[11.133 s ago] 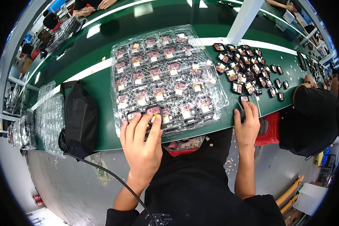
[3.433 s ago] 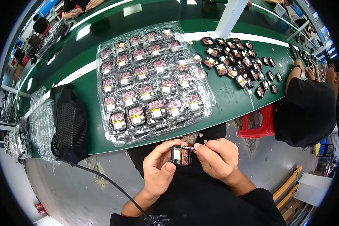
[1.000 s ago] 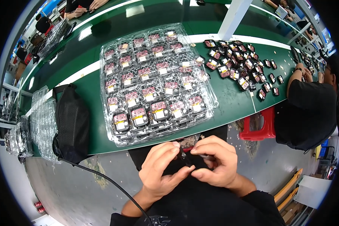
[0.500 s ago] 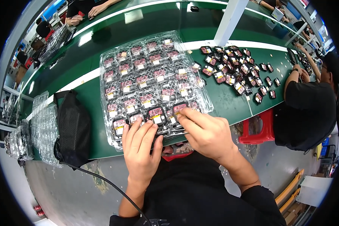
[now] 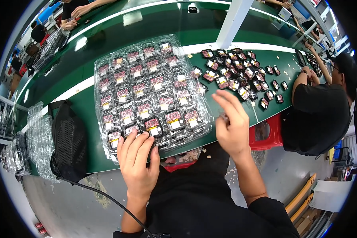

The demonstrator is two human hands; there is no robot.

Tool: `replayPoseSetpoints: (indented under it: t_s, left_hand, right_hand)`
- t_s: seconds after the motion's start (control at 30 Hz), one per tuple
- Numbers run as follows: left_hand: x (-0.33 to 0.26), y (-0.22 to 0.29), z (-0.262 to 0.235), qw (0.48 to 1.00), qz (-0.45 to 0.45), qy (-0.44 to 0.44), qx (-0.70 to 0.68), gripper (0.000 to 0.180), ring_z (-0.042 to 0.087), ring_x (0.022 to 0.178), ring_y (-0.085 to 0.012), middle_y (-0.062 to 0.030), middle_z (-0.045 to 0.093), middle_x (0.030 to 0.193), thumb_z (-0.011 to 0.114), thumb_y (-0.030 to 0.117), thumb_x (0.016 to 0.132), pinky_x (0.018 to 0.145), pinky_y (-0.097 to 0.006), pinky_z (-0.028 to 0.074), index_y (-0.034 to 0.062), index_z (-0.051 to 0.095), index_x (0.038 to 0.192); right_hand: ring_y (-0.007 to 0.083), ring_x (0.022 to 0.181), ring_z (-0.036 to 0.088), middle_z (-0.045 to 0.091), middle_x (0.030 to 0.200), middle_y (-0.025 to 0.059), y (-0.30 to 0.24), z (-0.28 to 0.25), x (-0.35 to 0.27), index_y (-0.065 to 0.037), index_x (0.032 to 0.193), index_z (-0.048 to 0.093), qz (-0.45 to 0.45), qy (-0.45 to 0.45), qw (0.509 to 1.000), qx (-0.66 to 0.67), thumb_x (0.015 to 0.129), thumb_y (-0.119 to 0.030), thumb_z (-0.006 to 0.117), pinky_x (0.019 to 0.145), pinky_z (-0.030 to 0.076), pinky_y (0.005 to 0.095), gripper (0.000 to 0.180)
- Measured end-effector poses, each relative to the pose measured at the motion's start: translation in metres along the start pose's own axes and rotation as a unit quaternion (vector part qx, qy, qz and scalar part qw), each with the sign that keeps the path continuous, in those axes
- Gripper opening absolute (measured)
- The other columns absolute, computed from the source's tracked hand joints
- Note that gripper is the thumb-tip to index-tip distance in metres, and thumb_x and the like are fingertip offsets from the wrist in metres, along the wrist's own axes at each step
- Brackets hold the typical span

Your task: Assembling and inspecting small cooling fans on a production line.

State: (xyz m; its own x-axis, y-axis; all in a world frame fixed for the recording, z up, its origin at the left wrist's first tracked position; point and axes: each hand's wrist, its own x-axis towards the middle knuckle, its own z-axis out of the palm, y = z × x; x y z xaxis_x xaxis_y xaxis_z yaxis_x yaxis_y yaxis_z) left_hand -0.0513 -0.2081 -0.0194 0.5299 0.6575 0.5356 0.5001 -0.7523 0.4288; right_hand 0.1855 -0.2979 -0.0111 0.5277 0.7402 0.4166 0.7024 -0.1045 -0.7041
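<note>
Pressing down with spread fingers, the left hand [image 5: 138,158] rests on the near edge of the clear plastic blister tray [image 5: 148,93], its fingertips touching the small dark parts [image 5: 152,127] in the front row. That tray lies on the green desk [image 5: 79,99], its pockets filled with rows of reddish, yellow-tagged pieces. To its right, the right hand [image 5: 232,125] is lifted above the tray's corner, fingers loosely open and curled, holding nothing that I can make out. Loose parts [image 5: 242,77] lie scattered beyond it, a black mesh bag [image 5: 69,144] sits left of the tray, and another person [image 5: 319,113] in black sits at the right
</note>
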Motion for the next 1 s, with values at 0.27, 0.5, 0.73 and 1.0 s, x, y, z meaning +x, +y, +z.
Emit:
replayPoseSetpoints:
  t_s: [0.27,0.5,0.73,1.0]
  left_hand:
    - [0.003,0.005,-0.003,1.000,-0.004,0.005,-0.012,0.033,0.056,0.129,-0.0383,-0.0133,0.066,0.126,0.074,0.003,0.081,0.115,-0.055,0.035,0.0027,0.071,0.114]
    - [0.019,0.011,0.004,0.995,0.027,-0.076,0.066,0.046,0.048,0.137,-0.0398,-0.0096,0.064,0.135,0.081,0.017,0.082,0.117,-0.058,0.029,0.0043,0.071,0.125]
    - [0.020,0.015,0.003,0.992,0.034,-0.077,0.096,0.042,0.054,0.130,-0.0398,-0.0091,0.066,0.127,0.080,0.025,0.084,0.114,-0.063,0.032,0.0053,0.072,0.121]
    - [-0.002,0.021,-0.002,0.962,0.110,0.111,-0.224,0.022,0.069,0.107,-0.0350,-0.0139,0.068,0.114,0.077,0.020,0.091,0.100,-0.051,0.054,0.0044,0.072,0.106]
  right_hand:
    - [0.0412,0.074,0.069,0.053,0.124,0.0190,0.061,0.014,0.016,-0.007,0.120,0.064,0.090,-0.022,0.953,-0.289,0.093,-0.021,0.068,0.065,0.056,0.0508,0.030]
    - [0.0435,0.076,0.070,0.054,0.136,0.0178,0.046,0.007,-0.009,-0.009,0.111,0.065,0.113,-0.045,0.953,-0.279,0.092,-0.028,0.073,0.069,0.056,0.0532,0.029]
    - [0.0377,0.088,0.070,0.066,0.114,0.0152,0.047,-0.007,-0.015,-0.005,0.103,0.068,0.053,0.025,0.983,-0.175,0.088,-0.011,0.076,0.075,0.056,0.0454,0.018]
    - [0.0187,0.080,0.070,0.070,0.112,0.0150,0.004,-0.022,-0.029,-0.001,0.105,0.071,-0.008,0.097,0.995,-0.008,0.081,0.000,0.081,0.058,0.055,0.0279,0.026]
